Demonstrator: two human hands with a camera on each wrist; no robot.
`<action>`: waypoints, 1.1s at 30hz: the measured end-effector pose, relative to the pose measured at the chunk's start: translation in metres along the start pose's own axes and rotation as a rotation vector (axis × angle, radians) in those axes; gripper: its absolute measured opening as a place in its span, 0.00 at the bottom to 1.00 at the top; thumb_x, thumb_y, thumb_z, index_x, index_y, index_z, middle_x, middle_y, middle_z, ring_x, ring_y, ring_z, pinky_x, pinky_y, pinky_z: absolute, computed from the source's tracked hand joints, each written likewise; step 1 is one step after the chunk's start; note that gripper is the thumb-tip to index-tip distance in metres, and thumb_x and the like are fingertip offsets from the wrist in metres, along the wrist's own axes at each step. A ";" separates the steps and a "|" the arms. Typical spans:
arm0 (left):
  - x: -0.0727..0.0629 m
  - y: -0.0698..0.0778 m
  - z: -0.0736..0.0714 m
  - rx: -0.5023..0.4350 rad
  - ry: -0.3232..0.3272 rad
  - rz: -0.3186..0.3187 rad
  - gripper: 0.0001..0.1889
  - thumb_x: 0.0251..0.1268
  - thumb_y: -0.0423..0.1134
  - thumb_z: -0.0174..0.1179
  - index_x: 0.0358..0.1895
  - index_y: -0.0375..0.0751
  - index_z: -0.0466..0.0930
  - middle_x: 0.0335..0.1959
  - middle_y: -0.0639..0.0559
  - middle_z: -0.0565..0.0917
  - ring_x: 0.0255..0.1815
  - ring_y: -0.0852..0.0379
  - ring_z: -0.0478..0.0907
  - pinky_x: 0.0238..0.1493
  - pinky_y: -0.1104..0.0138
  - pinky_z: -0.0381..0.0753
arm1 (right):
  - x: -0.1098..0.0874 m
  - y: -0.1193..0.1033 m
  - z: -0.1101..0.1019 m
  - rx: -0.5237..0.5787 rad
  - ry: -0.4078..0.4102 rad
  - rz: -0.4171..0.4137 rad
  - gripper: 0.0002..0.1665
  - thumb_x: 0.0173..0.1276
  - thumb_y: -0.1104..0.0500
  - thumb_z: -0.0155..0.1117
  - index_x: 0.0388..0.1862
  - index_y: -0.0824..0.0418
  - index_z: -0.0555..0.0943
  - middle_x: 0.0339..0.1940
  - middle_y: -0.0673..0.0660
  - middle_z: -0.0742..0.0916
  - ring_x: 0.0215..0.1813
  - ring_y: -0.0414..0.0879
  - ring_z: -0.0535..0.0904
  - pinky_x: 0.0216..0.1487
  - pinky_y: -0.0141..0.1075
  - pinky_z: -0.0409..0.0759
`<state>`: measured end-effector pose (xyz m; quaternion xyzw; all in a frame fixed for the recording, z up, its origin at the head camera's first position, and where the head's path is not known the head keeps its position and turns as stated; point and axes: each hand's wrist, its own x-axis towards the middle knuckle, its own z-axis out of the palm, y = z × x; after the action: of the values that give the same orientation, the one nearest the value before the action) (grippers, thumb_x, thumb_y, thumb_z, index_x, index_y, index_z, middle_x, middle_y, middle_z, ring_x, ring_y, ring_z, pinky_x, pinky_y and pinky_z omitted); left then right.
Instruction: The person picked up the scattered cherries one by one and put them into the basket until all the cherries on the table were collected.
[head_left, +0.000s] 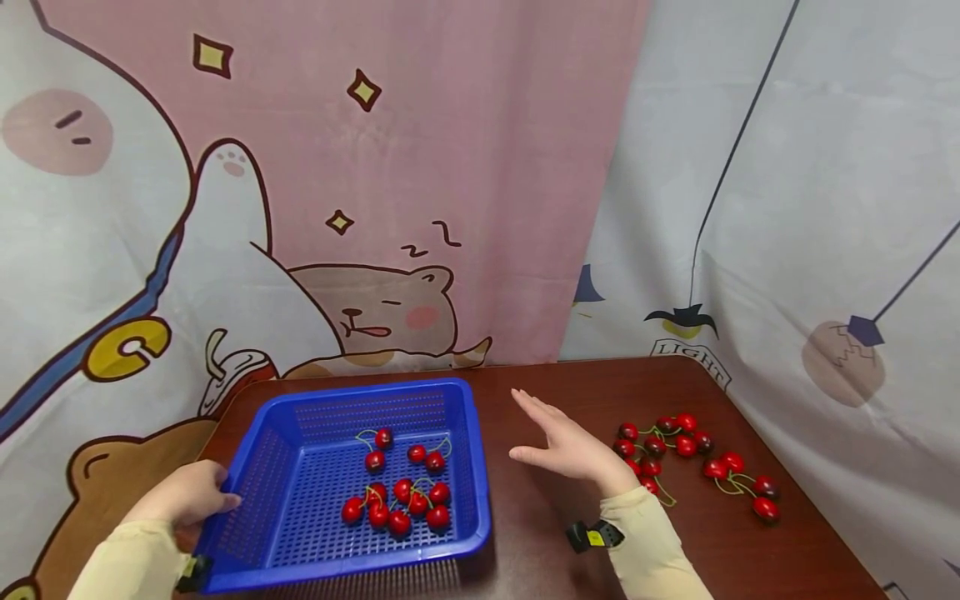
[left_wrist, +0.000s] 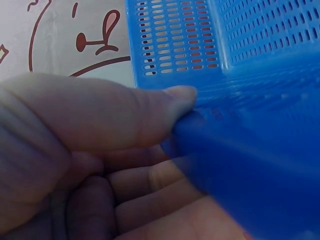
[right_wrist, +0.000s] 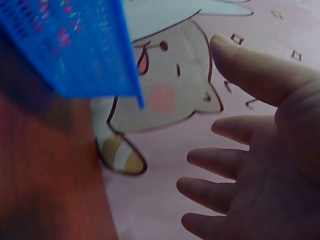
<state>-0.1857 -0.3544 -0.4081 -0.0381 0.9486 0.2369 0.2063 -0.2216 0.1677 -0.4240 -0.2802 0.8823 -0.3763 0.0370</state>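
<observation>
A blue plastic basket (head_left: pixel 480 500) with slotted walls holds several red cherries (head_left: pixel 400 523), some joined by green stems. At its left rim my left hand (head_left: pixel 180 496) grips the edge; in the left wrist view the thumb (left_wrist: pixel 150 107) lies over the blue rim and the fingers curl beneath. My right hand (head_left: pixel 566 442) is held apart from the basket's right side, its fingers straight and spread and nothing in it. The right wrist view shows this hand (right_wrist: pixel 250 150) beside the basket's corner (right_wrist: pixel 100 65).
More cherries (head_left: pixel 652 450) lie in a cluster on the brown table (head_left: pixel 540 533), right of my right hand. A smaller bunch (head_left: pixel 765 508) sits nearer the right edge. A printed curtain (head_left: pixel 487 167) hangs behind and along the sides.
</observation>
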 end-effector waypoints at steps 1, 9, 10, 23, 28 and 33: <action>0.000 0.000 0.000 0.003 -0.001 0.001 0.16 0.65 0.31 0.62 0.42 0.15 0.74 0.29 0.44 0.82 0.30 0.47 0.82 0.35 0.52 0.84 | -0.004 0.004 -0.001 0.002 0.002 0.009 0.52 0.66 0.45 0.69 0.79 0.64 0.55 0.78 0.65 0.60 0.77 0.66 0.53 0.70 0.64 0.55; -0.002 0.001 0.000 -0.020 -0.007 0.002 0.17 0.66 0.30 0.61 0.44 0.13 0.72 0.29 0.42 0.82 0.30 0.46 0.83 0.33 0.52 0.85 | -0.041 0.039 -0.018 -0.064 0.068 0.084 0.52 0.65 0.43 0.68 0.77 0.67 0.58 0.76 0.69 0.62 0.74 0.69 0.57 0.67 0.66 0.59; -0.002 0.002 0.000 -0.012 -0.005 0.006 0.17 0.65 0.30 0.61 0.43 0.13 0.72 0.29 0.42 0.82 0.30 0.46 0.83 0.33 0.51 0.85 | -0.046 0.043 -0.021 -0.078 0.078 0.094 0.52 0.65 0.43 0.68 0.77 0.68 0.58 0.76 0.70 0.63 0.74 0.69 0.58 0.66 0.66 0.60; 0.000 0.000 0.000 0.030 0.006 0.004 0.18 0.64 0.32 0.63 0.43 0.13 0.73 0.30 0.41 0.82 0.31 0.46 0.82 0.36 0.50 0.84 | -0.104 0.083 -0.048 -0.221 0.145 0.244 0.53 0.60 0.45 0.74 0.71 0.75 0.63 0.69 0.77 0.69 0.68 0.74 0.64 0.60 0.66 0.68; -0.001 0.001 0.000 0.038 0.020 0.024 0.16 0.63 0.31 0.63 0.41 0.15 0.75 0.29 0.43 0.82 0.30 0.47 0.82 0.36 0.50 0.83 | -0.117 0.097 -0.053 -0.286 0.156 0.273 0.52 0.56 0.47 0.77 0.67 0.79 0.66 0.63 0.78 0.74 0.62 0.73 0.71 0.56 0.64 0.72; -0.003 0.003 0.000 0.038 0.028 0.046 0.14 0.63 0.31 0.63 0.39 0.17 0.76 0.28 0.44 0.82 0.29 0.48 0.82 0.35 0.52 0.83 | -0.127 0.109 -0.057 -0.319 0.137 0.353 0.52 0.54 0.46 0.78 0.64 0.80 0.68 0.60 0.78 0.76 0.60 0.74 0.72 0.56 0.64 0.72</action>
<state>-0.1833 -0.3518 -0.4052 -0.0155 0.9564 0.2231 0.1881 -0.1811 0.3315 -0.4763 -0.0979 0.9663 -0.2382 -0.0026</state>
